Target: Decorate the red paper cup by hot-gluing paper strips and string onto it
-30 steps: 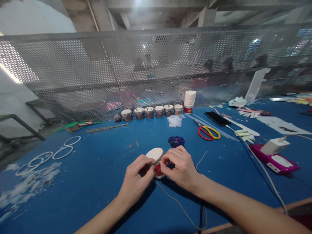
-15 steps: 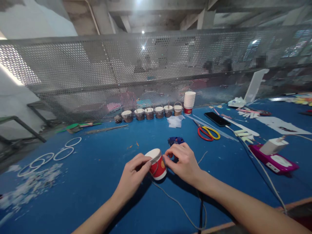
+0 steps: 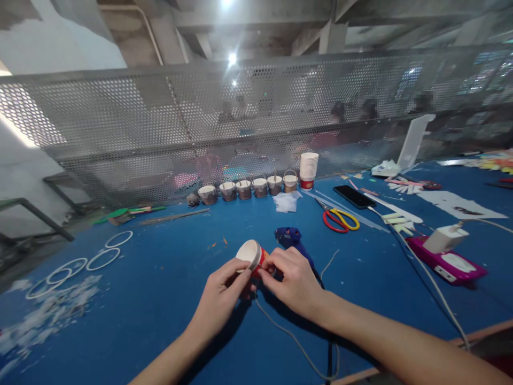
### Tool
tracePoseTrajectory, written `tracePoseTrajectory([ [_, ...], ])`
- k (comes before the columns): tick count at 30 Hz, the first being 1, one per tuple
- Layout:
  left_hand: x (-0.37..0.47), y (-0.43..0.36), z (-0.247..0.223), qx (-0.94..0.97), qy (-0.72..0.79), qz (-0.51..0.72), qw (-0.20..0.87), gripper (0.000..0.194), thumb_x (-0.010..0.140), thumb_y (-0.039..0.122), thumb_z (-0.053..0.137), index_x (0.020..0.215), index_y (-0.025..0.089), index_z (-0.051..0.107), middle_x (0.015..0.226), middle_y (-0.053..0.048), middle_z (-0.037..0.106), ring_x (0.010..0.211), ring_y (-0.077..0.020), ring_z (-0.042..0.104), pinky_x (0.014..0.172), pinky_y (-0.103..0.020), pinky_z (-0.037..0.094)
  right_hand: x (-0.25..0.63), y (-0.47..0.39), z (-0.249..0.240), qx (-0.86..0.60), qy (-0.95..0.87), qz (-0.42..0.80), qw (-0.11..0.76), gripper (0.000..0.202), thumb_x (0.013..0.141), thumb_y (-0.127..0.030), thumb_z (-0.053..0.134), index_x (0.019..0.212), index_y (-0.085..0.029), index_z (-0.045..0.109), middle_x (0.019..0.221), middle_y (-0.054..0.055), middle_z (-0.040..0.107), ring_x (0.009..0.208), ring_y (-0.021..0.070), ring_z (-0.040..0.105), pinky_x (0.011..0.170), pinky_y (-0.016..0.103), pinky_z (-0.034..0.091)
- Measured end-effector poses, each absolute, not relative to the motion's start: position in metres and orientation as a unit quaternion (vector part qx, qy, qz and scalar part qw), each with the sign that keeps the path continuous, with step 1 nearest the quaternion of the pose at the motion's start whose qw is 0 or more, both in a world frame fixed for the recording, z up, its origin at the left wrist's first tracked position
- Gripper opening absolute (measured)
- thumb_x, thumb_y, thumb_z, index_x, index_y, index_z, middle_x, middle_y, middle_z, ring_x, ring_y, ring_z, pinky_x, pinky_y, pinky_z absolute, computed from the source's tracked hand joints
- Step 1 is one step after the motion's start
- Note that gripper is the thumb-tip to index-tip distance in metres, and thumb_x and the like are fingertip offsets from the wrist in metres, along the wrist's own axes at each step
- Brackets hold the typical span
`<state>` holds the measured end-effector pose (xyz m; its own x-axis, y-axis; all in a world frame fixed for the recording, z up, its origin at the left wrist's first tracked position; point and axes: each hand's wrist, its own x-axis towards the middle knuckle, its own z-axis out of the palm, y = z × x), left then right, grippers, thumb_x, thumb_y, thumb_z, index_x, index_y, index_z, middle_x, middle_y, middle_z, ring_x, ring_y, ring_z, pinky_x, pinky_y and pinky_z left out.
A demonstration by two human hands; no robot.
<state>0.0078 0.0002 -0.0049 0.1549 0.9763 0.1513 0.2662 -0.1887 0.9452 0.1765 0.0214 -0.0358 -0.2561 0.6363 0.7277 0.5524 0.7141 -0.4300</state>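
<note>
A red and white paper cup [image 3: 248,251] is tilted between my hands, its open mouth turned toward the upper left. Grey cord is wrapped round it just below the rim. My left hand [image 3: 226,286] grips the cup's near left side, thumb at the rim. On the other side, the fingers of my right hand [image 3: 290,275] are closed against the red wall; whether they also pinch the cord is hidden. The loose cord [image 3: 288,332] trails from under the cup toward the table's front edge. Behind my right hand lies a blue glue gun [image 3: 289,235].
Several cord-wrapped cups [image 3: 243,190] stand in a row before the mesh screen, beside a stack of paper cups [image 3: 308,168]. Scissors [image 3: 340,220], a phone [image 3: 354,196] and a purple power strip [image 3: 449,262] lie right. White rings [image 3: 103,259] and scraps [image 3: 60,307] lie left.
The cup has been lifted slightly and tipped further to the left. My right hand has moved left and down onto its wall, uncovering more of the glue gun.
</note>
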Motion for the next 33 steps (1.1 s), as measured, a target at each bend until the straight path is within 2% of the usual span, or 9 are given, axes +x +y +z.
tracePoseTrajectory([
  [7,0.007,0.000,-0.008,0.683,0.489,0.426,0.336,0.019,0.082,0.029,0.056,0.075,0.018,0.070,0.065,0.000,0.058,0.057,-0.0125,0.053,0.057,-0.023,0.042,0.177,0.025,-0.035,-0.356,-0.778,0.030,0.517,0.019,0.082,-0.011,0.054,0.063,-0.018,0.055,0.059,-0.003,0.058,0.053,0.0099,0.048,0.062,0.027,0.033],
  [17,0.001,0.002,-0.017,0.712,0.505,0.393,0.289,0.019,0.081,0.032,0.058,0.081,0.017,0.069,0.070,-0.001,0.057,0.061,-0.0135,0.052,0.057,-0.024,0.041,0.179,0.026,-0.036,-0.356,-0.776,0.033,0.519,0.019,0.082,-0.013,0.055,0.064,-0.018,0.055,0.060,-0.003,0.059,0.053,0.0102,0.049,0.063,0.027,0.034],
  [29,-0.003,0.004,-0.011,0.689,0.506,0.408,0.322,0.019,0.080,0.033,0.058,0.078,0.017,0.070,0.066,0.001,0.057,0.054,-0.0109,0.046,0.052,-0.022,0.038,0.183,0.029,-0.035,-0.385,-0.783,0.039,0.487,0.017,0.084,-0.015,0.058,0.067,-0.019,0.058,0.064,-0.001,0.062,0.059,0.0122,0.051,0.065,0.028,0.035],
  [33,-0.003,0.004,-0.003,0.655,0.510,0.428,0.357,0.019,0.077,0.033,0.059,0.079,0.017,0.070,0.061,0.002,0.055,0.051,-0.0105,0.045,0.050,-0.023,0.038,0.188,0.030,-0.031,-0.417,-0.764,0.101,0.482,0.015,0.085,-0.017,0.058,0.070,-0.019,0.059,0.067,-0.001,0.060,0.062,0.0134,0.051,0.065,0.027,0.038],
])
